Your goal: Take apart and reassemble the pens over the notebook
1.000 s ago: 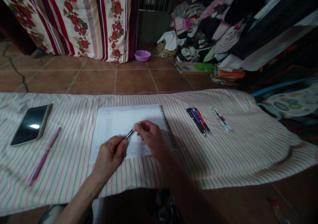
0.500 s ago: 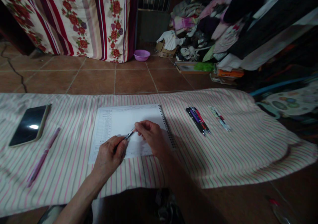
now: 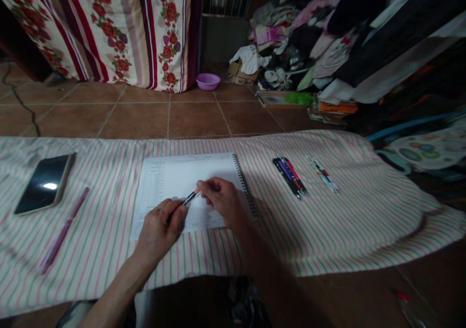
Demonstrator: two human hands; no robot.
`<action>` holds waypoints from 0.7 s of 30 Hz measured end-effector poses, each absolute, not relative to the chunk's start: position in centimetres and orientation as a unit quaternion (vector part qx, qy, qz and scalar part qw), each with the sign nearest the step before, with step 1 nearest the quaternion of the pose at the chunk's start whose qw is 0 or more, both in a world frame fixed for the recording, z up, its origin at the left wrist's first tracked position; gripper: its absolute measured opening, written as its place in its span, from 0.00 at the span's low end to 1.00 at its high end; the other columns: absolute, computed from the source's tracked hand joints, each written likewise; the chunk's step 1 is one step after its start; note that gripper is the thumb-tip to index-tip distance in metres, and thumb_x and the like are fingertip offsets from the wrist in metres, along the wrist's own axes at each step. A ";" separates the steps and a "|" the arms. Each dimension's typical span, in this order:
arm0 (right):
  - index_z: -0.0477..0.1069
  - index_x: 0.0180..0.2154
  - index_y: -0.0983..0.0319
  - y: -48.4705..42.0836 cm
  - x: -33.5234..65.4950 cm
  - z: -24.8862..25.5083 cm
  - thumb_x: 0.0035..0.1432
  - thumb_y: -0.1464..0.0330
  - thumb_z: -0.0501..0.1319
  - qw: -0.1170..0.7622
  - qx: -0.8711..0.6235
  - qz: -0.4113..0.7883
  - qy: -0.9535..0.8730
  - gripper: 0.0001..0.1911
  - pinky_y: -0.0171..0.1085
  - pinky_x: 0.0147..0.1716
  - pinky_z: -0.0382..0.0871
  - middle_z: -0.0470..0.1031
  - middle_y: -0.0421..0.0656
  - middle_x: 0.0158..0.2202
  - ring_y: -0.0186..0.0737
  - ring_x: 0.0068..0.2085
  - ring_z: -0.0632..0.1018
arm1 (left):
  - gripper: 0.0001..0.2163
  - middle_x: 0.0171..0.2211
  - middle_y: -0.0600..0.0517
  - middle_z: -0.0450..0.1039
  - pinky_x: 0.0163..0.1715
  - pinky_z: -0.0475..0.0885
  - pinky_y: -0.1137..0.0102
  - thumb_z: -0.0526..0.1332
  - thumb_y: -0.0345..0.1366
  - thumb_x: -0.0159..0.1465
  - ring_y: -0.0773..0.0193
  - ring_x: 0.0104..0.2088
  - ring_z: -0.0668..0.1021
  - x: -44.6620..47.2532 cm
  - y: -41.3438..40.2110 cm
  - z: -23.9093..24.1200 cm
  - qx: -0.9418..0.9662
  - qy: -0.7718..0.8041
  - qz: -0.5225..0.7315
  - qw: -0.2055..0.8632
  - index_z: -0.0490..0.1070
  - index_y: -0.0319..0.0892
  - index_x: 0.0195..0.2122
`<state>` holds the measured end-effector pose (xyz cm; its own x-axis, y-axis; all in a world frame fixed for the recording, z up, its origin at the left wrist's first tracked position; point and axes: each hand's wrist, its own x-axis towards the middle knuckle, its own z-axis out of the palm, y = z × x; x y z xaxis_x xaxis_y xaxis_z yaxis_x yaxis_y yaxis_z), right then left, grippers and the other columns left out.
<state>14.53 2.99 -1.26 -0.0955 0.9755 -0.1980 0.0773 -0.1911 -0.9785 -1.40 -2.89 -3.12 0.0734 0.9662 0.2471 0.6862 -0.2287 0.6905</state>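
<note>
My left hand [image 3: 160, 226] is closed around the dark barrel of a pen [image 3: 188, 199]. My right hand [image 3: 222, 202] pinches the pen's upper end, where a small reddish tip shows between the fingertips. Both hands hover over a spiral-bound notebook [image 3: 174, 177] that lies open on a pink-striped cloth [image 3: 327, 221]. The page has a printed table down its left side.
A dark phone [image 3: 45, 182] and a pink pen [image 3: 63, 231] lie on the cloth at the left. Several pens [image 3: 290, 176] and a patterned pen [image 3: 323, 174] lie to the right. Beyond are tiled floor, a purple bowl [image 3: 208, 81], a floral curtain and a clothes pile.
My right hand's fingertips have drawn slightly apart from the left hand along the pen, baring a reddish tip at its end. Everything else stays put.
</note>
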 end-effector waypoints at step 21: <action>0.69 0.24 0.62 3.0 15.0 -1.2 0.49 0.60 0.65 0.431 -0.515 0.577 -0.465 0.13 0.30 0.18 0.59 0.75 0.41 0.23 0.30 0.21 0.69 | 0.13 0.26 0.51 0.73 0.27 0.70 0.71 0.52 0.40 0.64 0.65 0.25 0.75 -1.2 -2.7 -3.2 0.714 0.571 0.361 0.183 0.74 0.41 0.36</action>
<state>14.95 3.02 -1.20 -0.0989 0.9762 -0.1930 -0.0189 -0.1958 -0.9805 -1.22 -2.71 -3.16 0.0856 0.9481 0.3062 0.6831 -0.2796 0.6747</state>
